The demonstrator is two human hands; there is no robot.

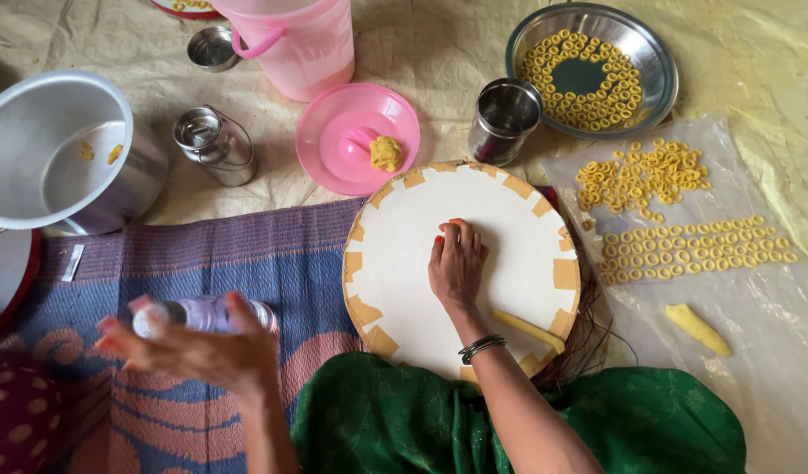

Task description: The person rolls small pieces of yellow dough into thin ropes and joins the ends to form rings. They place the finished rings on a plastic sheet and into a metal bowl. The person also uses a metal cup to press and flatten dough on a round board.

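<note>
From the head view, the right hand lay flat, fingers together, pressing on the round white board, with a dough strip near the wrist. The left hand was wrapped around a small bottle above the striped mat, blurred. Dough rings lay on a plastic sheet beside the board.

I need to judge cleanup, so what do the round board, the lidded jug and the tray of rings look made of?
The round board looks like wood or pressed board painted matte white, with tan patches along its rim. The pink jug and its lid look like glossy moulded plastic. The tray looks like polished steel, with mirror-like reflections.
</note>
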